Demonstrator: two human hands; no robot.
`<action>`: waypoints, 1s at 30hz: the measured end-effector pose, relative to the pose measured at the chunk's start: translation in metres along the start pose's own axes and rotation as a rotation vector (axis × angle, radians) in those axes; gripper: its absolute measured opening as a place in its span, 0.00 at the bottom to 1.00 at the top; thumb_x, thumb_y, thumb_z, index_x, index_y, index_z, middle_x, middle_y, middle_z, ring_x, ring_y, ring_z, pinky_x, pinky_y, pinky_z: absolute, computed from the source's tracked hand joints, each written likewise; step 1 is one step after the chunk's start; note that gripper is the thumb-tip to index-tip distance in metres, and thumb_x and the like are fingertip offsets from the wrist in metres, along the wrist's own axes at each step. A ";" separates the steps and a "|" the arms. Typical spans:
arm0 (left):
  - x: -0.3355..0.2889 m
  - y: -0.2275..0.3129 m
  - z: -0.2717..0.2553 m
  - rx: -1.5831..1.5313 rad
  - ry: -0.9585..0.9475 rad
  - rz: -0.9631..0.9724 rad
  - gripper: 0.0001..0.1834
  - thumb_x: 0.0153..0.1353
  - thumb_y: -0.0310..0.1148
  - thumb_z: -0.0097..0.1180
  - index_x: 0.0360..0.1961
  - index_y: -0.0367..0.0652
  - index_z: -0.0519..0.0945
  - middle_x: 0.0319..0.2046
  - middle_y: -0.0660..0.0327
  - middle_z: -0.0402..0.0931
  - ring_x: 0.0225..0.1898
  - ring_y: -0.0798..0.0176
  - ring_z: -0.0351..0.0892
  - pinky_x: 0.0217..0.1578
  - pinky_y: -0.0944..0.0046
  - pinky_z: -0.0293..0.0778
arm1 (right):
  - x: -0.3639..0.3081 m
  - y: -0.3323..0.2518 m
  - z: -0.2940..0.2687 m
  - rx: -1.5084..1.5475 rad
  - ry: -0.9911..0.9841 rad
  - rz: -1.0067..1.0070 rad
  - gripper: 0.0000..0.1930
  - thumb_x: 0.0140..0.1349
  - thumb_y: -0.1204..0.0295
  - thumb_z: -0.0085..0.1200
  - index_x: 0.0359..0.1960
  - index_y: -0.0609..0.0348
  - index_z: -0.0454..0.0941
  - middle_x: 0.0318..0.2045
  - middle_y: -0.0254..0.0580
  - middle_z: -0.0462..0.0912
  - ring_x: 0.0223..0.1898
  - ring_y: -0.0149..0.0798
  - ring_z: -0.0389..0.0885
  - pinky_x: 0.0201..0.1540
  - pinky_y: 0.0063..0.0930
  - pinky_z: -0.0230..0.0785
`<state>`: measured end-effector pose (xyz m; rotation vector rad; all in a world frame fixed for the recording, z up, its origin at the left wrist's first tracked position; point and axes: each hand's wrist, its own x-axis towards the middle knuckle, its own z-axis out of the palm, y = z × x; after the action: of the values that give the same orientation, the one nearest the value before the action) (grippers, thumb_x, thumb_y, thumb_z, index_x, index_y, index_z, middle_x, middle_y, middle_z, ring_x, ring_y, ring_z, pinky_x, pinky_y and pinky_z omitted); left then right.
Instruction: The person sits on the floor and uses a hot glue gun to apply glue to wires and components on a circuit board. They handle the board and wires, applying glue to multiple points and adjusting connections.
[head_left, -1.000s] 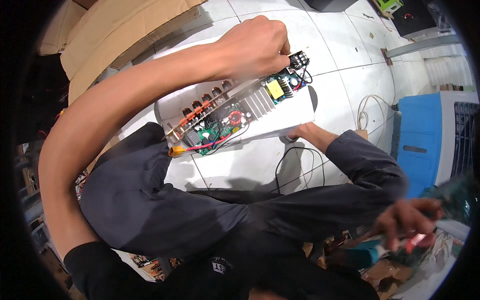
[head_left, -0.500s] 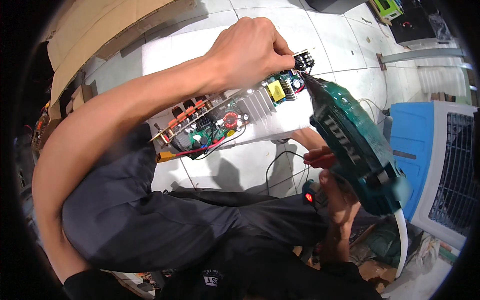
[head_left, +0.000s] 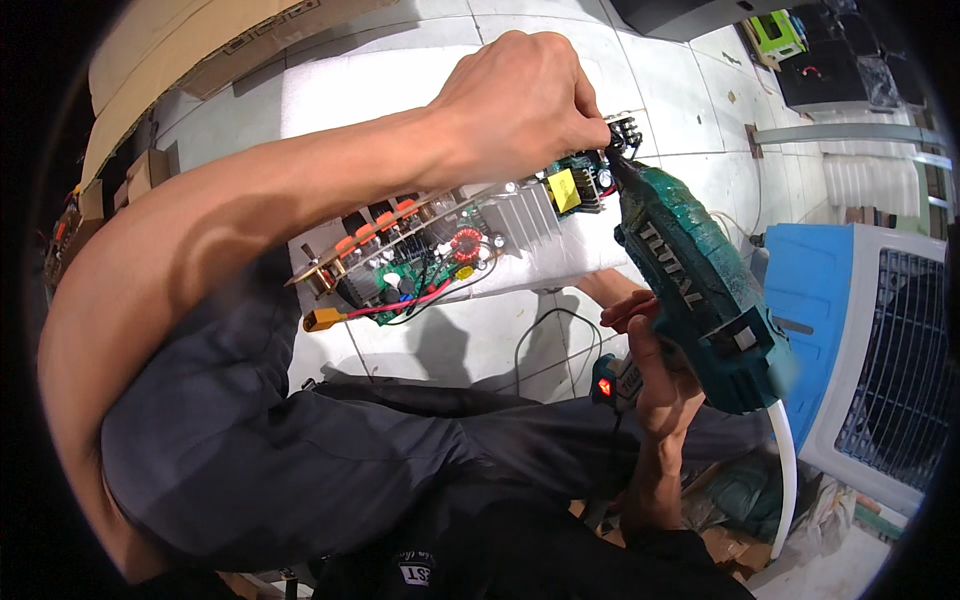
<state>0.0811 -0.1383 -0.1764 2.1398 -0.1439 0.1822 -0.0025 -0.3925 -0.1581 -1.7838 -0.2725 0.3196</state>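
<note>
My left hand (head_left: 525, 105) reaches across a long circuit board (head_left: 400, 270), its thumb and fingers pinched on a small black part (head_left: 624, 134) at the board's far right end. The fingers partly cover that part. The board carries a grey heatsink, a red-wound coil, a yellow block and orange-topped parts. My right hand (head_left: 665, 375) is closed around the handle of a teal glue gun (head_left: 700, 280). Its dark nozzle comes up to the left fingertips; whether it touches the part cannot be told. A white glue stick (head_left: 788, 480) sticks out of the gun's back.
The board lies on a white foam block (head_left: 340, 95) above a tiled floor. A yellow plug (head_left: 322, 319) hangs at its near left end. Cardboard (head_left: 160, 60) stands at the far left, a blue and white crate (head_left: 820, 290) at the right. A black cord (head_left: 520, 345) loops below the gun.
The gun's rear has swung slightly left, and its nozzle sits closer to the left fingertips. My left hand has shifted a little right, still pinching the part. The view has shifted slightly.
</note>
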 end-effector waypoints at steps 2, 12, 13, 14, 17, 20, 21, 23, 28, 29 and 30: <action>0.000 0.002 -0.001 -0.019 -0.008 -0.005 0.15 0.51 0.36 0.61 0.30 0.33 0.87 0.21 0.49 0.82 0.23 0.58 0.81 0.31 0.61 0.77 | 0.000 0.000 0.001 -0.044 0.050 -0.017 0.09 0.65 0.72 0.59 0.45 0.62 0.80 0.36 0.41 0.83 0.41 0.34 0.82 0.48 0.30 0.75; -0.002 0.002 -0.004 -0.053 0.014 0.033 0.15 0.51 0.35 0.61 0.29 0.29 0.86 0.18 0.48 0.80 0.19 0.63 0.78 0.27 0.63 0.76 | 0.003 -0.002 0.012 -0.171 0.177 -0.050 0.07 0.64 0.74 0.55 0.35 0.67 0.76 0.28 0.50 0.81 0.31 0.41 0.82 0.37 0.33 0.75; -0.002 0.002 -0.004 -0.050 0.016 0.035 0.16 0.51 0.35 0.61 0.29 0.29 0.86 0.18 0.48 0.80 0.19 0.63 0.78 0.27 0.62 0.76 | 0.003 -0.002 0.012 -0.171 0.174 -0.048 0.07 0.64 0.74 0.55 0.35 0.67 0.76 0.28 0.50 0.81 0.31 0.41 0.82 0.37 0.33 0.75; -0.002 0.001 -0.003 -0.046 0.018 0.038 0.16 0.50 0.36 0.61 0.29 0.29 0.86 0.18 0.48 0.80 0.19 0.63 0.78 0.27 0.62 0.76 | 0.003 -0.003 0.012 -0.170 0.172 -0.046 0.07 0.64 0.74 0.55 0.35 0.67 0.76 0.27 0.50 0.81 0.31 0.41 0.82 0.37 0.33 0.75; -0.002 0.004 -0.005 -0.031 0.010 0.020 0.16 0.50 0.36 0.62 0.29 0.29 0.86 0.17 0.47 0.79 0.19 0.63 0.78 0.27 0.62 0.75 | 0.004 -0.002 0.011 -0.181 0.140 -0.077 0.06 0.63 0.74 0.56 0.35 0.66 0.77 0.26 0.49 0.81 0.30 0.40 0.82 0.36 0.32 0.74; -0.002 0.002 -0.005 -0.027 0.023 0.026 0.17 0.50 0.37 0.61 0.29 0.29 0.86 0.16 0.47 0.78 0.18 0.63 0.78 0.27 0.62 0.75 | 0.003 0.001 0.006 -0.141 0.114 -0.069 0.07 0.63 0.75 0.59 0.39 0.65 0.78 0.30 0.46 0.83 0.33 0.38 0.84 0.39 0.33 0.78; -0.002 0.002 -0.004 -0.028 0.031 0.036 0.17 0.50 0.37 0.61 0.30 0.29 0.86 0.16 0.47 0.78 0.18 0.63 0.77 0.27 0.62 0.75 | 0.002 0.001 0.004 -0.119 0.111 -0.057 0.08 0.62 0.76 0.60 0.41 0.65 0.79 0.32 0.45 0.84 0.35 0.37 0.85 0.41 0.34 0.81; -0.002 0.003 -0.004 -0.033 0.029 0.029 0.17 0.51 0.37 0.61 0.29 0.29 0.86 0.15 0.48 0.77 0.17 0.63 0.76 0.26 0.62 0.74 | 0.003 0.003 0.002 -0.140 0.101 -0.076 0.08 0.62 0.76 0.60 0.41 0.65 0.79 0.32 0.45 0.84 0.35 0.37 0.85 0.40 0.34 0.81; -0.002 0.003 -0.004 -0.035 0.025 0.038 0.17 0.51 0.37 0.61 0.29 0.29 0.86 0.12 0.50 0.75 0.16 0.64 0.74 0.24 0.62 0.73 | 0.003 -0.001 0.012 -0.195 0.179 -0.085 0.05 0.63 0.75 0.56 0.35 0.66 0.77 0.25 0.48 0.81 0.28 0.39 0.81 0.36 0.33 0.74; -0.003 0.003 -0.004 -0.035 0.026 0.038 0.17 0.51 0.37 0.61 0.29 0.29 0.86 0.12 0.50 0.74 0.16 0.64 0.74 0.24 0.62 0.73 | 0.002 -0.001 0.013 -0.193 0.187 -0.082 0.05 0.63 0.75 0.56 0.35 0.66 0.77 0.26 0.48 0.81 0.28 0.39 0.81 0.36 0.33 0.74; -0.003 0.004 -0.004 -0.035 0.027 0.037 0.17 0.51 0.37 0.61 0.29 0.29 0.86 0.12 0.50 0.74 0.15 0.64 0.73 0.24 0.62 0.72 | 0.002 -0.002 0.013 -0.191 0.195 -0.079 0.05 0.63 0.75 0.56 0.35 0.66 0.77 0.26 0.48 0.81 0.28 0.39 0.81 0.36 0.32 0.74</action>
<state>0.0777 -0.1366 -0.1717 2.0997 -0.1696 0.2283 -0.0054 -0.3792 -0.1595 -1.9706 -0.2393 0.0636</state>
